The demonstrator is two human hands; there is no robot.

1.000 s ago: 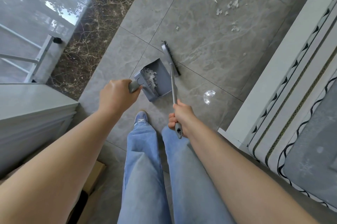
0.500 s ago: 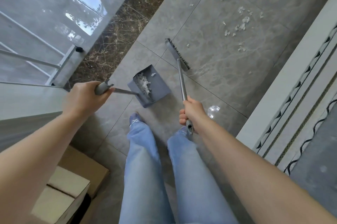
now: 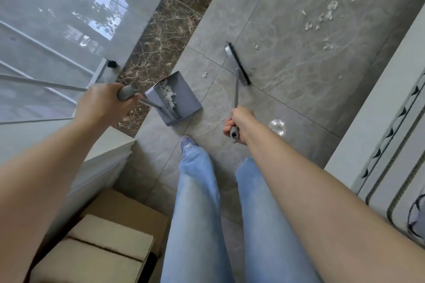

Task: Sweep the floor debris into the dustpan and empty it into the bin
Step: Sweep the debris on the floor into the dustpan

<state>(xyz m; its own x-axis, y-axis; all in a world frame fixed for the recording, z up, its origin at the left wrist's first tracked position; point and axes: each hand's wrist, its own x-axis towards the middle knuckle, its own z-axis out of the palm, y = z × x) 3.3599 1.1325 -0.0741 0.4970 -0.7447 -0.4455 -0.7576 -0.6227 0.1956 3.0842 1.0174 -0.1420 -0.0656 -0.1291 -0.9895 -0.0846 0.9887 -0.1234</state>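
Left hand (image 3: 103, 104) grips the dustpan (image 3: 174, 98) handle at frame centre, right hand (image 3: 238, 122) grips the broom (image 3: 236, 64). Keep the pan level, probably lifted; scraps (image 3: 326, 13) remain upper right.

Glossy grey stone-look floor tiles (image 3: 299, 80); matt grey plastic dustpan (image 3: 184, 98); brown cardboard boxes (image 3: 110, 243).

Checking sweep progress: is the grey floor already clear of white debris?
No: white debris scraps lie scattered on the grey floor tiles beyond the broom head, though the dustpan holds some.
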